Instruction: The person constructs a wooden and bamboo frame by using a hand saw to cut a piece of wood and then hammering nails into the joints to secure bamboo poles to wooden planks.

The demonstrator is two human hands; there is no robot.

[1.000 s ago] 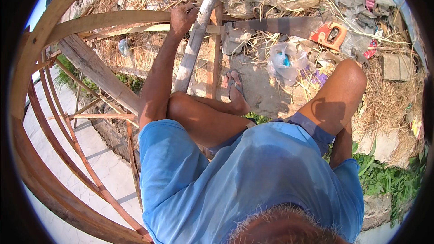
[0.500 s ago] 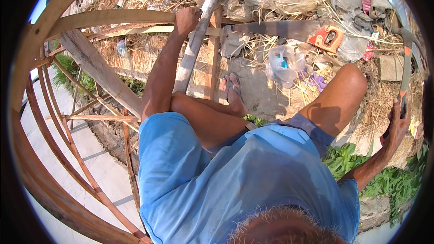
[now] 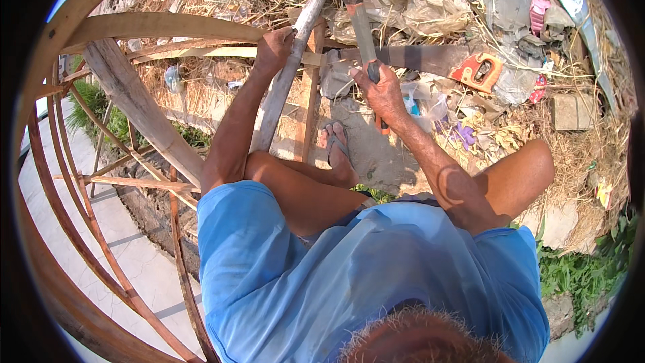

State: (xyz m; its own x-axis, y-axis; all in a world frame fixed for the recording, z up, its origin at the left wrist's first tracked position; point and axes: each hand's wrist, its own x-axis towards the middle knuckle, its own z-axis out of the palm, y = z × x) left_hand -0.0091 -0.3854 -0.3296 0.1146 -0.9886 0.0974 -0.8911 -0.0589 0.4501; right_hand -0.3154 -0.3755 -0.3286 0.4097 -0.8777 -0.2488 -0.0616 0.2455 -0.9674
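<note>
My right hand (image 3: 383, 94) is closed round the handle of a hammer (image 3: 363, 33), whose head reaches the top end of a weathered grey pole (image 3: 285, 81). Closed at the end of a long curved wooden board (image 3: 175, 25), my left hand (image 3: 274, 52) rests against that pole. Its fingers hide the board's end, and whether they also pinch something small is unclear. Another wooden post (image 3: 310, 94) stands close beside the pole. Beyond the hammer a handsaw (image 3: 430, 59) with an orange handle lies on the ground.
A frame of wooden strips (image 3: 101, 228) fills the left side over pale paving. Dry straw, crumpled plastic bags (image 3: 440, 7) and a concrete block (image 3: 574, 111) lie ahead and to the right. A thick grey plank (image 3: 141, 101) slants at left. My sandalled foot (image 3: 338, 144) is near the post.
My right hand has swung the hammer from the far right in to the pole's top. My left hand stays at the board's end, slightly lower in view.
</note>
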